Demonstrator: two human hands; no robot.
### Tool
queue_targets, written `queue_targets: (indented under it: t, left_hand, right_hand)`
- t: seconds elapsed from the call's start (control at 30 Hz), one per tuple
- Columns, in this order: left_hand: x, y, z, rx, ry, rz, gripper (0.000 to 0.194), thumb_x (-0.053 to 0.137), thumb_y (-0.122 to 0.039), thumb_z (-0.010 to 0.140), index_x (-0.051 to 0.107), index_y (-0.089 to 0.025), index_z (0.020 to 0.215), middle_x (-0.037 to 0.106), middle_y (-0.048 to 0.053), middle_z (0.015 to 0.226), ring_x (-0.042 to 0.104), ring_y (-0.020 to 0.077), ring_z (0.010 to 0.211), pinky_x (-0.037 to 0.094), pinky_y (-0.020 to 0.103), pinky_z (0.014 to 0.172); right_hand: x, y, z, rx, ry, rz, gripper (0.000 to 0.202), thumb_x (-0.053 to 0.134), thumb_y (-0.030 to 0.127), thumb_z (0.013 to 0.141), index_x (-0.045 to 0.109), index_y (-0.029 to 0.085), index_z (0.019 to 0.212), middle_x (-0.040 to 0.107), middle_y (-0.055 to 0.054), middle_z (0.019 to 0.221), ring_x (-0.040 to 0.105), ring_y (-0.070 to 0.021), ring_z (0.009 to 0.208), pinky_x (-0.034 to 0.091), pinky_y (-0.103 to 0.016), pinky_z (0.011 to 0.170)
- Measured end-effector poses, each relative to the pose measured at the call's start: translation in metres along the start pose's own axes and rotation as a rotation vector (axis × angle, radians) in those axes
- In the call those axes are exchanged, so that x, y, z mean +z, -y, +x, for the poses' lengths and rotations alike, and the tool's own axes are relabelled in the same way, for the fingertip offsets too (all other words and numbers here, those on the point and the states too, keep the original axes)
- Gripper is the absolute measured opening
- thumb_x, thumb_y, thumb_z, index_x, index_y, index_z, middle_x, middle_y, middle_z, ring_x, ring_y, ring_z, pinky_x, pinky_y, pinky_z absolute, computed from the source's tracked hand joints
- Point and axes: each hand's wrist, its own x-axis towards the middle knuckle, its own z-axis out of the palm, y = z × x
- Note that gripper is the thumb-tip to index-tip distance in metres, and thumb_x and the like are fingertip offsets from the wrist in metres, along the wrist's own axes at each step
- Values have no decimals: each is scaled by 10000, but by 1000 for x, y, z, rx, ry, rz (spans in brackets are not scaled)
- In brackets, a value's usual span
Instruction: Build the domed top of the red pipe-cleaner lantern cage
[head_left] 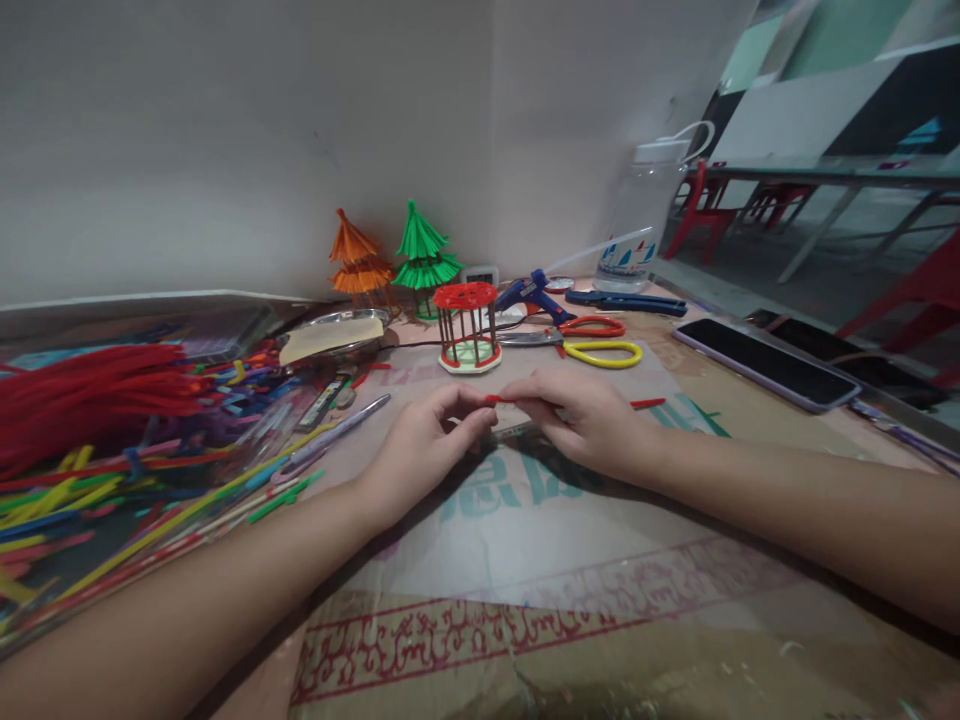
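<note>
A small red strip [493, 399] is pinched between the fingertips of my left hand [427, 440] and my right hand [581, 415], above a pale sheet [495, 540] on the table. Both hands touch it, their fingers closed. Just beyond them stands a small cage-like frame [469, 328] with a red top, brown posts and a pale base. Another red piece [649, 403] lies right of my right hand. Behind the frame are an orange tiered pagoda shape [361, 265] and a green one [425, 250].
Scissors [600, 350], a blue glue gun [534, 292], blue pliers [626, 302] and a bottle [641, 215] stand or lie behind. A phone [765, 363] is at right. Colourful pipe cleaners [97, 400] and a pen [337, 435] cover the left side.
</note>
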Motion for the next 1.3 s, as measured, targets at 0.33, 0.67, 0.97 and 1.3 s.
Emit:
queue_targets:
  t: [0.33, 0.67, 0.97, 1.3]
  left_hand:
    - [0, 1, 2, -33, 0, -37, 208, 651, -370, 905, 649, -164, 940, 684, 12, 806, 617, 117, 645, 503, 234, 582]
    - [1, -1, 3, -57, 14, -94, 174, 648, -335, 899, 640, -161, 911, 674, -2, 757, 615, 112, 605, 503, 235, 580]
    - [1, 3, 4, -34, 28, -120, 195, 653, -351, 900, 644, -159, 930, 692, 12, 806, 621, 106, 616, 515, 229, 581]
    - [0, 2, 4, -31, 38, -137, 182, 650, -345, 905, 635, -163, 908, 681, -2, 777, 617, 102, 607, 521, 232, 591]
  right_hand:
    - [-2, -4, 0, -138, -21, -91, 227, 504, 136, 989, 699, 176, 1097, 726, -61, 867, 645, -165, 750, 504, -285, 671]
    - [-2, -4, 1, -137, -23, -146, 260, 510, 169, 1001, 734, 206, 1128, 708, -69, 892, 635, -183, 772, 508, -306, 662]
    - [-3, -2, 2, -130, 1, -128, 243, 506, 148, 1000, 715, 168, 1124, 690, -73, 877, 629, -176, 760, 511, -298, 644]
    - [-2, -1, 0, -145, -44, -130, 268, 514, 136, 1000, 724, 184, 1159, 694, -70, 902, 638, -173, 794, 522, -300, 683]
